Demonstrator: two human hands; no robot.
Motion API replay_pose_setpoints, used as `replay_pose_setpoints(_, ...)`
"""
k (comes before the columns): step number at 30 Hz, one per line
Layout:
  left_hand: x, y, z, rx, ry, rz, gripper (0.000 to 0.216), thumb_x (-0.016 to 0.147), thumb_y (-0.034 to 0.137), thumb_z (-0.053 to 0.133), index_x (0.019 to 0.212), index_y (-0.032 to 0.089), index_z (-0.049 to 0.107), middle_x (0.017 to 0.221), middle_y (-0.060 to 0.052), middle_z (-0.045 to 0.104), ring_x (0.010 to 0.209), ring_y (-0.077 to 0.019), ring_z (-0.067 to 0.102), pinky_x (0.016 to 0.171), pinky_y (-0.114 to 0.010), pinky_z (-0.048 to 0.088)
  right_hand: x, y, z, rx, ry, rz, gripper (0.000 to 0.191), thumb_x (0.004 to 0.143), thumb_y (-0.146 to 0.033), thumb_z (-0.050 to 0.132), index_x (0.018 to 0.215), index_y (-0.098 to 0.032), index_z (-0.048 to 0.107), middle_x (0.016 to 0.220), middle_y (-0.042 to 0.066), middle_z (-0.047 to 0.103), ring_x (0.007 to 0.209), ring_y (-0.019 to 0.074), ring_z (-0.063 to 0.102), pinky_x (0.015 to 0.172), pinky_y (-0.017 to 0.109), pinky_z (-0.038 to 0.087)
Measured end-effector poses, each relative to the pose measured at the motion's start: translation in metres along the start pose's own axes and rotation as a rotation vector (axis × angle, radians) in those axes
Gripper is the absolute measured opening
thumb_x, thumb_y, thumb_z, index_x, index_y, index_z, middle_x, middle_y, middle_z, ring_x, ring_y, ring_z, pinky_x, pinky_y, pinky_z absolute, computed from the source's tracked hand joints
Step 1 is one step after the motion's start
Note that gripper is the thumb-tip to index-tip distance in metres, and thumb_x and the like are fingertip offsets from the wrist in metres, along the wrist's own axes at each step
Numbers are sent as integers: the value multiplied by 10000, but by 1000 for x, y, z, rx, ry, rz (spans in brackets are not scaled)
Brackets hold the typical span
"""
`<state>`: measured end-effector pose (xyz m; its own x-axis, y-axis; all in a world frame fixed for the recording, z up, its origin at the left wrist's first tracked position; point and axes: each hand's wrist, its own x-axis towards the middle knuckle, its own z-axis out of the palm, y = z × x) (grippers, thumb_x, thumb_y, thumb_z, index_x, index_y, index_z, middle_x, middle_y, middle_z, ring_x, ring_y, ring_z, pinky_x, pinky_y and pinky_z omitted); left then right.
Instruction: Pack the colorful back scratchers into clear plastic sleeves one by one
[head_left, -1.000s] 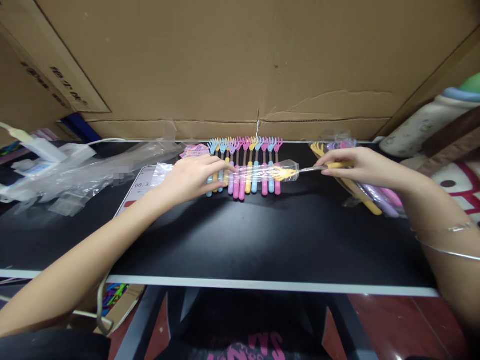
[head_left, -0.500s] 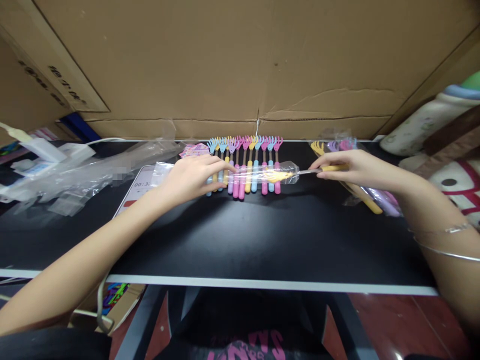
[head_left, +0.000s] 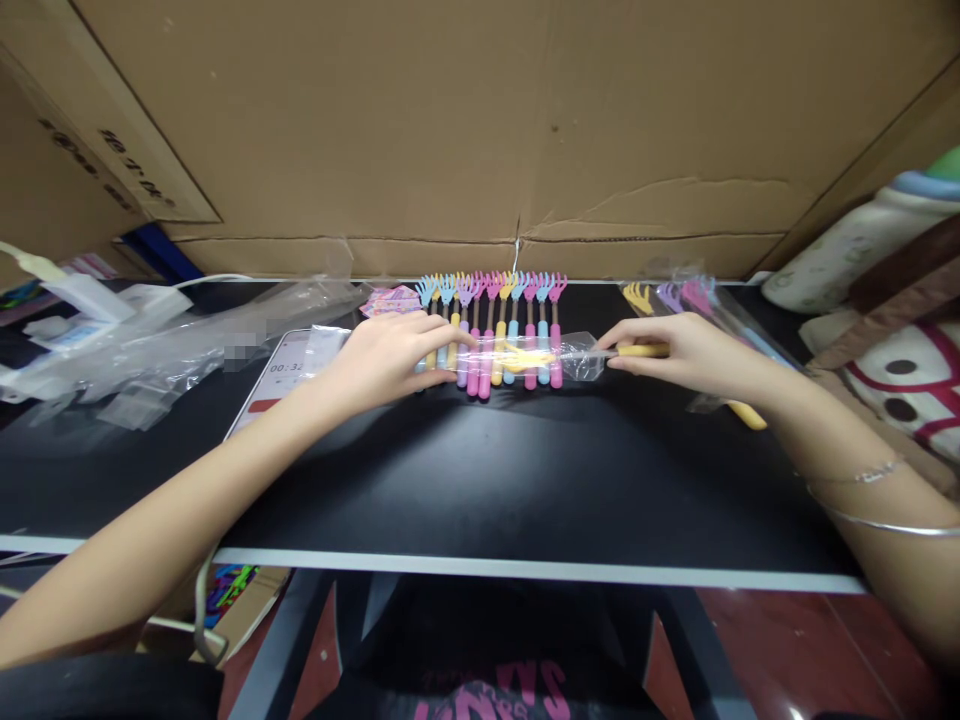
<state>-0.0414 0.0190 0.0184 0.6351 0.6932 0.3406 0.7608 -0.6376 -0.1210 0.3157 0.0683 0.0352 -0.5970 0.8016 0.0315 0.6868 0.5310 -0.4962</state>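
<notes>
My left hand [head_left: 390, 355] pinches one end of a narrow clear plastic sleeve [head_left: 525, 352] held level above the table. My right hand [head_left: 686, 352] grips the yellow handle [head_left: 643, 350] of a small hand-shaped scratcher whose yellow head [head_left: 529, 357] sits well inside the sleeve. Behind the sleeve lies a row of several bagged scratchers [head_left: 495, 320] in blue, pink, yellow and purple, heads toward the cardboard wall.
A pile of loose scratchers [head_left: 690, 298] lies at the right rear, under my right wrist. Empty clear bags [head_left: 172, 340] and a phone showing a timer [head_left: 281, 375] lie at the left. Cardboard [head_left: 480, 130] walls the back of the black table [head_left: 487, 480].
My right hand has slid left, pushing the yellow scratcher deeper into the sleeve. My left hand has kept its hold on the sleeve's other end.
</notes>
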Motion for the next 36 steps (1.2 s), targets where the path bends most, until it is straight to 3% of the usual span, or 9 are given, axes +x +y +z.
replay_pose_setpoints(11, 0, 3, 0, -36, 33, 2, 330, 925, 438, 593, 1205, 263, 603, 1113, -24, 707, 958, -197, 661, 741, -253, 444, 6, -5, 21, -110, 92, -113, 275, 853, -402, 573, 965, -182, 695, 860, 51, 737, 740, 194, 665, 672, 277, 462)
replay_pose_setpoints(30, 1, 6, 1, -94, 54, 39, 347, 909, 445, 619, 1198, 253, 607, 1101, -28, 704, 947, -206, 668, 717, -259, 446, 6, -22, 38, -11, 179, -148, 236, 805, -402, 655, 889, -181, 646, 724, 8, 678, 577, 129, 561, 544, 223, 394)
replay_pose_setpoints(36, 2, 7, 1, -210, 35, 59, 323, 909, 385, 635, 1186, 222, 601, 1118, -36, 688, 994, -202, 649, 810, -276, 461, 4, -26, 41, -18, 193, -166, 223, 804, -395, 654, 862, -182, 624, 683, 2, 666, 549, 124, 553, 532, 217, 394)
